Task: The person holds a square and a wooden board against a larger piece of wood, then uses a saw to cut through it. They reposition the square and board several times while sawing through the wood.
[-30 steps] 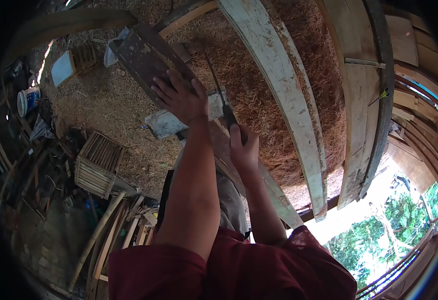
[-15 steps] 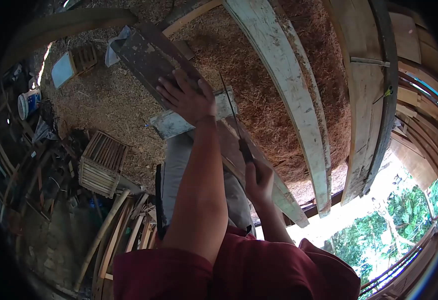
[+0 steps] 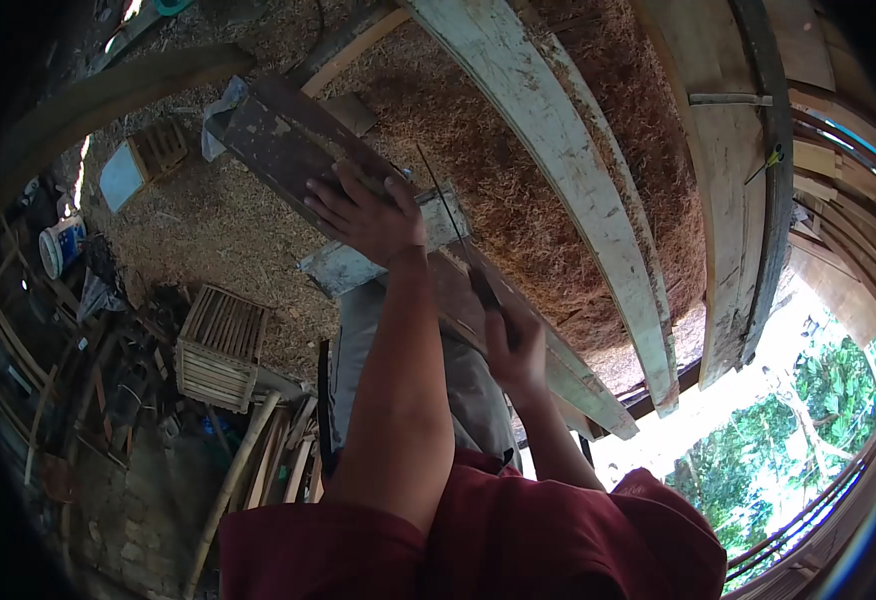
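My left hand (image 3: 373,218) lies spread on a dark brown board (image 3: 276,135), palm down with the fingers apart. A pale, weathered piece of wood (image 3: 343,267) crosses beneath that board. To the right, my right hand (image 3: 516,350) is wrapped round the dark handle of a saw (image 3: 448,200). The thin blade points up and away, passing by the right part of the pale piece. Whether its teeth touch the wood cannot be told.
Long curved planks (image 3: 568,150) run along the right, with a wider board (image 3: 723,220) beyond. A slatted crate (image 3: 220,345), a white bucket (image 3: 61,245) and a small wooden box (image 3: 123,175) stand at left. Wood shavings cover the ground.
The view has shifted and turned slightly. My right hand and the saw have moved a little down toward me, while my left hand stays spread on the dark board.
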The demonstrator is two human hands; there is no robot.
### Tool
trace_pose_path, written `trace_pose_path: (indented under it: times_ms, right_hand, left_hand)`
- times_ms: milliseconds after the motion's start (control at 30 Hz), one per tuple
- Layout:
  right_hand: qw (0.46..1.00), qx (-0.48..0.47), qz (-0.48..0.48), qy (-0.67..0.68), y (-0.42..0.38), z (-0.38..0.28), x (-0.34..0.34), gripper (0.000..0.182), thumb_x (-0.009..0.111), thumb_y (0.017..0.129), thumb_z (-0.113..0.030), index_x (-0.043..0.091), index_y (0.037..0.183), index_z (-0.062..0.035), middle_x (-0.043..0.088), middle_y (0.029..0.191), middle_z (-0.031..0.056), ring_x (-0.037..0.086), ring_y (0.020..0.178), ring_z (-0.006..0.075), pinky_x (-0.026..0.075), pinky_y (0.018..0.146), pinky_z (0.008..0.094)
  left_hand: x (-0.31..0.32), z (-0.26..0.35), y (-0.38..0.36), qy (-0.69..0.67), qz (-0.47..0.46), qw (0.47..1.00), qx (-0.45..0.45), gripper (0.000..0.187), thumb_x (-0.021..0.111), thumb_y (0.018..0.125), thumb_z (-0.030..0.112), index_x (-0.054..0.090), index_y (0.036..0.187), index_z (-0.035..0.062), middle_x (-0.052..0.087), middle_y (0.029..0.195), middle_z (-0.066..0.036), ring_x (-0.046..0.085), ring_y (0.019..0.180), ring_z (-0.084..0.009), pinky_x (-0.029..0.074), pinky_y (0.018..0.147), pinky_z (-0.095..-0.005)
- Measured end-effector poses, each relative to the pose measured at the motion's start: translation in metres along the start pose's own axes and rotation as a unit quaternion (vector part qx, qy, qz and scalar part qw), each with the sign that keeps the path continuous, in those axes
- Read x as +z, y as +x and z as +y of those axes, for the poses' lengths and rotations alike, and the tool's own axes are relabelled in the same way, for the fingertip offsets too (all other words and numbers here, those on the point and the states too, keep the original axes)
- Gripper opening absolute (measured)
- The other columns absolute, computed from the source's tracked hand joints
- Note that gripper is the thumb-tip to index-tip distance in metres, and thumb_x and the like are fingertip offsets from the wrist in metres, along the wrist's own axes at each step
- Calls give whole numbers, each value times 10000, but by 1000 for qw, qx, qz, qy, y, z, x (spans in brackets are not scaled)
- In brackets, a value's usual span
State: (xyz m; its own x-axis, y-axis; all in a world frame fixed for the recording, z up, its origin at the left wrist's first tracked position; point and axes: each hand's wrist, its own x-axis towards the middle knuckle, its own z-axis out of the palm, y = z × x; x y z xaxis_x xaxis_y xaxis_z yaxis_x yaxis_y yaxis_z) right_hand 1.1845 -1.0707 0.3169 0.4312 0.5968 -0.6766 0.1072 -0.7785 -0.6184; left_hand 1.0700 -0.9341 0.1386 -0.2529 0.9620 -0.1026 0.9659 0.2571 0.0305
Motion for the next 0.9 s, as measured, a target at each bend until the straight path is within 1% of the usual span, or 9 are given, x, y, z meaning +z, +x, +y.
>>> trace_pose_path:
  times_ms: [100,200,300,333,500,567,633,733,900]
  right_hand:
    - [1000,-8,16,19,46,-1,30,291,655,987,-163,610,755,7,540,600,163,520,509,235,415,533,411]
    - [998,-45,31,22,12,6,13,302,645,989,-174,608,748,5,540,598,164,550,511,270,426,539,422]
    - [1000,3,-11,29,-30,7,-13,328,639,1021,-199,591,789,28,460,612,63,435,591,119,349,541,366]
    - [1000,21,-23,0,-26,4,-14,268,654,983,-193,653,816,16,598,682,200,599,583,288,461,584,419]
    - [999,26,24,39,51,-5,35,230,662,982,-193,694,894,17,642,737,228,664,639,297,492,617,426]
    - [998,-17,41,51,31,6,34,219,664,981,-190,690,892,9,652,744,230,675,646,293,500,624,428]
    - [999,33,-8,-3,-6,11,10,227,661,985,-193,686,886,11,653,739,227,672,643,283,499,621,427]
    - [996,73,-46,-11,-29,3,-12,231,664,982,-195,679,874,9,650,728,220,653,626,283,490,615,426]
    - [999,-3,47,19,34,-12,33,270,660,992,-195,646,813,7,584,632,166,595,557,222,444,559,404]
  left_hand:
    - [-5,-2,-6,0,-3,1000,-3,774,498,1038,516,314,1678,121,185,1735,-280,171,1609,-510,251,1275,-639]
    - [-2,-2,-1,-3,0,1000,3,781,496,1038,526,314,1675,113,181,1736,-279,173,1607,-514,254,1274,-642]
    - [-1,-2,-3,-3,-6,1000,7,792,491,1039,539,311,1674,102,181,1735,-281,168,1605,-521,245,1278,-645]
    - [0,-3,-3,0,-7,1000,8,796,489,1039,544,310,1673,97,180,1734,-284,165,1605,-523,239,1280,-646]
    - [0,-7,-6,-16,-6,1000,10,818,504,1013,544,286,1683,129,185,1731,-296,155,1612,-526,207,1274,-675]
    - [4,-7,-2,-20,-3,1000,14,819,505,1011,544,286,1682,130,187,1731,-294,154,1612,-529,205,1272,-679]
    - [2,-9,-4,-17,-6,1000,19,819,506,1009,547,288,1680,131,187,1731,-294,151,1612,-530,205,1271,-681]
    - [0,-6,-2,-17,-9,1000,14,814,508,1007,545,294,1677,135,188,1731,-292,150,1611,-533,211,1268,-685]
    - [-1,-7,-4,-17,-5,1000,14,803,500,1014,547,306,1672,131,187,1729,-294,150,1609,-534,231,1264,-680]
